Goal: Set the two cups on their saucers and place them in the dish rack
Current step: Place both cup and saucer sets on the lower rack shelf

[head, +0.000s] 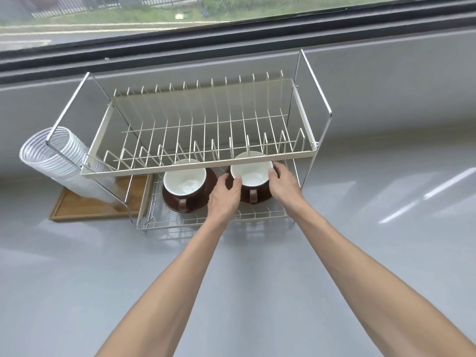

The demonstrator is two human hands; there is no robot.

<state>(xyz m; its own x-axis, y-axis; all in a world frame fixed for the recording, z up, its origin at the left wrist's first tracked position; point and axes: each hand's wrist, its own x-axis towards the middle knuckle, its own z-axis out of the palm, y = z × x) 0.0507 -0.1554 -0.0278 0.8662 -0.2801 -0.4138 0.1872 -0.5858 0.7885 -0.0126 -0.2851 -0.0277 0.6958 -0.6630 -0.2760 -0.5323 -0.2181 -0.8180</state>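
Two brown cups with white insides stand on brown saucers on the lower tier of a two-tier wire dish rack [304, 151]. The left cup [184, 182] sits on its saucer [170, 202], handle toward me, untouched. The right cup [251, 173] rests on its saucer [265, 199], mostly hidden beneath it and by my hands. My left hand [224, 194] grips the right cup's left side, thumb at the rim. My right hand [282, 180] clasps its right side, fingers wrapped behind. The upper tier's front bar crosses over both cups.
A stack of clear plastic cups [59, 161] lies tilted against the rack's left side, over a wooden tray [85, 210]. The grey countertop [257, 279] spreads in front and to the right. A grey wall and a window sill run behind the rack.
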